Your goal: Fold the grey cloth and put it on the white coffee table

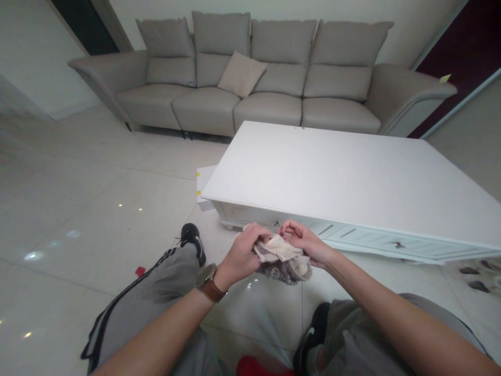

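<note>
Low in the middle of the view, just in front of the white surface (352, 172), both hands meet around a bundled cloth (284, 258). Left hand (245, 256) has its fingers curled shut over the left end of the cloth, and a brown-strapped watch (209, 282) sits on that wrist. Right hand (307, 243) pinches the cloth's upper edge, its fingers closed on the pale fabric. The cloth is beige on top with a darker, fuzzy grey part hanging below, held in the air above the tiled floor (78, 209), clear of the surface. Grey trousers cover both knees, and 2 black shoes (193, 240) rest on the tiles. Beyond the surface stands a grey sofa (270, 89) with 1 loose cushion (240, 73) leaning against its back.
</note>
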`<state>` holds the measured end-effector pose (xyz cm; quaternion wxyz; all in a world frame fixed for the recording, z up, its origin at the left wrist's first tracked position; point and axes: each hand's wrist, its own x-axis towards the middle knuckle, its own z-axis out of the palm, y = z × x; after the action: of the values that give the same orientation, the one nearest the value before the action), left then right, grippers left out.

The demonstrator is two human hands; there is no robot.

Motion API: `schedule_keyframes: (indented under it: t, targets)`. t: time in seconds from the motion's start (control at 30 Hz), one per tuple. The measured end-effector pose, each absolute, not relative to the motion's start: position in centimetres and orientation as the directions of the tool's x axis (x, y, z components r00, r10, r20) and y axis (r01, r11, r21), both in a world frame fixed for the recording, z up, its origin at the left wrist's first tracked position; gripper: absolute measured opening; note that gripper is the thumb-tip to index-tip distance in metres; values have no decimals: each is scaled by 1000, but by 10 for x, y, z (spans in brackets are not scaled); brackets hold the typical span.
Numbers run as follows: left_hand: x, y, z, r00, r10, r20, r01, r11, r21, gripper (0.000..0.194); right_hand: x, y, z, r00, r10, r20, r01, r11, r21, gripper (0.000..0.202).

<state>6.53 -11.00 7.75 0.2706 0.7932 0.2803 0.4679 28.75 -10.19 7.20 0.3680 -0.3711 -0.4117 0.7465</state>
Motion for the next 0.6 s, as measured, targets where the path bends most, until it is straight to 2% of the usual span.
schedule_keyframes:
  t: [0.07, 0.17, 0.33, 0.47, 0.6]
  targets:
    - [65, -111, 77, 474, 641, 604, 197, -746, 636, 18, 288, -102, 68, -501, 810, -305, -184, -445, -877, 38]
    - [66, -114, 76, 542, 556, 630, 158, -804, 573, 11, 289, -102, 61, -519, 772, -368, -67, -466, -882, 36]
    - [71, -120, 77, 535, 551, 641, 125, -801, 585, 43, 286, -101, 58, -447, 834, -323, -46, -383, -923, 33]
    - [71, -123, 80, 575, 607, 549, 167, -744, 647, 48, 288, -97, 65, -450, 836, -315, -9, -356, -934, 33]
    - [67, -120, 84, 625, 674, 393, 215, -633, 744, 53, 298, -91, 69, -441, 845, -301, 1, -335, -942, 32]
